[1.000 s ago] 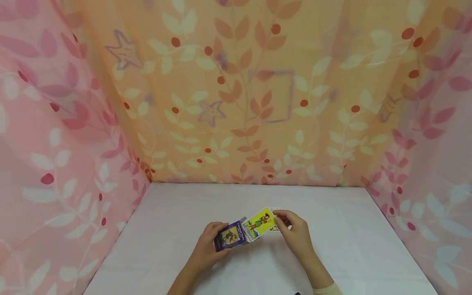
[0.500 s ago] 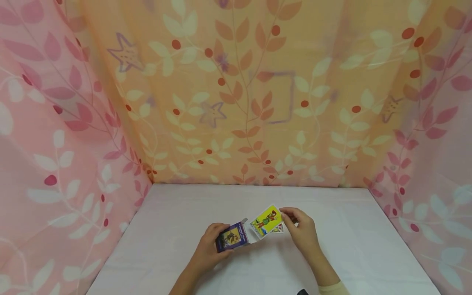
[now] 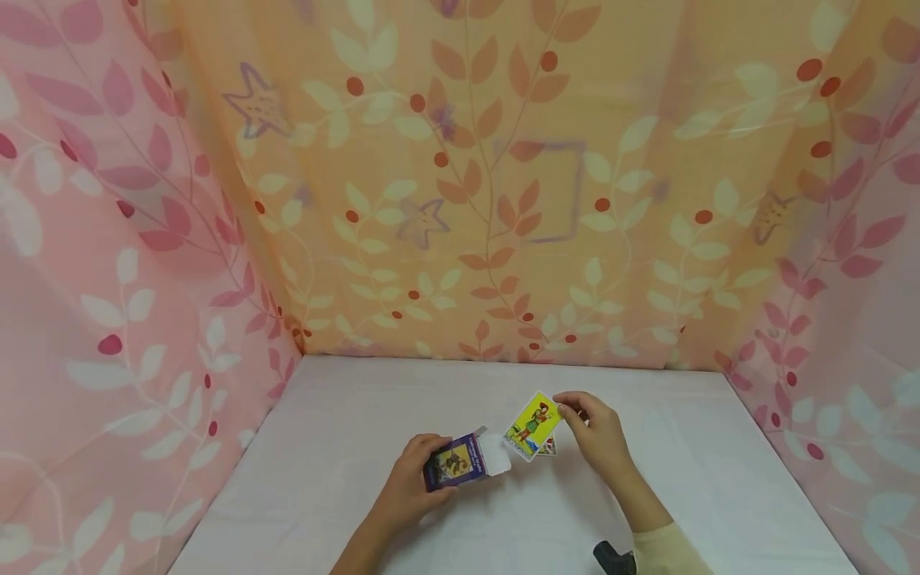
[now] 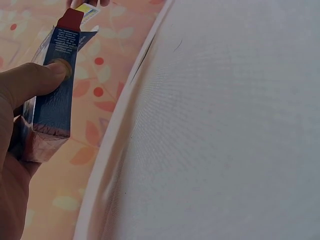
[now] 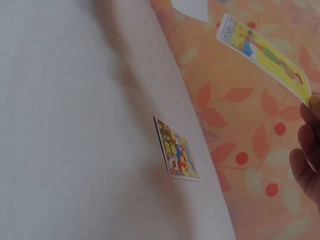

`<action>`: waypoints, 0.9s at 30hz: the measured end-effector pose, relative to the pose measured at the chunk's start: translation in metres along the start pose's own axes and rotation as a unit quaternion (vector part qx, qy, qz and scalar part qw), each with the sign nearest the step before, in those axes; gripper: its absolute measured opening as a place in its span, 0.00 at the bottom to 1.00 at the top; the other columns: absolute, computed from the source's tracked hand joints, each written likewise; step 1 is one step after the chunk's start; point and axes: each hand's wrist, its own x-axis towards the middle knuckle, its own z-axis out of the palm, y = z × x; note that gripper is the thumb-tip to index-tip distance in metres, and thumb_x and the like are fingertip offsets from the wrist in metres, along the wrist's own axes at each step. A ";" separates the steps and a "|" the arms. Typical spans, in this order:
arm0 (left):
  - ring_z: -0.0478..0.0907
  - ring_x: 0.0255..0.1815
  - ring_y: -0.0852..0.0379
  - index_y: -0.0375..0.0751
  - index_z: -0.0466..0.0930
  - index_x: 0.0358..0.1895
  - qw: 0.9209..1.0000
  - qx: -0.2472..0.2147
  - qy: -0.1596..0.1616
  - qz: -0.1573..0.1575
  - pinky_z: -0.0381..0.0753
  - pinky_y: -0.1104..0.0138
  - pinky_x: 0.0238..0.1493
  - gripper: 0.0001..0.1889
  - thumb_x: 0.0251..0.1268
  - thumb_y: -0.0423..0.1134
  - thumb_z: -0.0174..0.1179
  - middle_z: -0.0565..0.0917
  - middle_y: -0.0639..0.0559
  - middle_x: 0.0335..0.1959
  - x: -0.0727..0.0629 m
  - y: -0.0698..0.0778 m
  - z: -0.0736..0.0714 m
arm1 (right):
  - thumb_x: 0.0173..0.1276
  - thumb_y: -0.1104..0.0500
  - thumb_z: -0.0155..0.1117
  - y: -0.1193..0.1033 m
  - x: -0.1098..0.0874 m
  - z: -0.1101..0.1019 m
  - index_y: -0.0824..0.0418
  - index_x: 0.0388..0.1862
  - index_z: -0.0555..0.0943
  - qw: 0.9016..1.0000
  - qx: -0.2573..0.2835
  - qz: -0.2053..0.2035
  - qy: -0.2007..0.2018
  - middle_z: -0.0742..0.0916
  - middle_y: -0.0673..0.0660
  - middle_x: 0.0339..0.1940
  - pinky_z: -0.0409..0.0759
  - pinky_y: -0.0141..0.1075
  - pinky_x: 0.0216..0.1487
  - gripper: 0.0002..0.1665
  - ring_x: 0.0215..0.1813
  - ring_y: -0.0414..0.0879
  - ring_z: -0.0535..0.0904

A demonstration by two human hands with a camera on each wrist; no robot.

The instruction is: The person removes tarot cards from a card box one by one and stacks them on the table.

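Note:
My left hand [image 3: 411,483] grips a small dark blue card box [image 3: 453,463] with a picture on its front. Its white end flap [image 3: 496,454] stands open toward the right. In the left wrist view the thumb presses the side of the box [image 4: 56,97]. By one corner, my right hand [image 3: 598,435] pinches a yellow tarot card [image 3: 533,426] with a standing figure on it, apart from the box. Under it a second picture card [image 3: 549,447] is mostly hidden in the head view. The right wrist view shows that card [image 5: 176,152] lying face up on the table.
A white cloth covers the table [image 3: 345,415]. Orange and pink patterned curtains [image 3: 374,263] enclose its back and sides. A black object [image 3: 614,557], cut off by the frame, is beside the right sleeve [image 3: 664,551].
My right hand has drawn the yellow card out of the box's mouth and moved right with it. The left hand keeps its grip on the box. More of the black object shows.

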 end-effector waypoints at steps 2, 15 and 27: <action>0.72 0.64 0.61 0.57 0.73 0.69 1.000 0.002 -0.004 -0.005 0.76 0.52 0.67 0.42 0.47 0.41 0.83 0.73 0.65 0.63 0.000 0.001 -0.001 | 0.73 0.59 0.67 0.003 0.003 -0.001 0.54 0.48 0.87 1.000 0.006 0.015 -0.018 0.89 0.48 0.43 0.80 0.29 0.40 0.07 0.40 0.41 0.80; 0.73 0.64 0.59 0.57 0.73 0.69 1.000 0.009 -0.008 -0.018 0.76 0.51 0.67 0.41 0.48 0.42 0.82 0.74 0.62 0.63 0.000 0.007 -0.004 | 0.74 0.60 0.66 0.015 0.033 0.001 0.51 0.48 0.87 0.996 -0.018 0.000 -0.088 0.88 0.46 0.40 0.79 0.34 0.41 0.07 0.39 0.43 0.79; 0.73 0.63 0.59 0.58 0.73 0.68 1.000 0.010 -0.001 -0.019 0.77 0.51 0.66 0.41 0.47 0.42 0.83 0.74 0.61 0.63 0.001 0.007 -0.004 | 0.75 0.60 0.64 0.033 0.051 0.010 0.56 0.49 0.87 0.989 -0.036 0.029 -0.140 0.88 0.47 0.43 0.78 0.37 0.44 0.08 0.40 0.46 0.77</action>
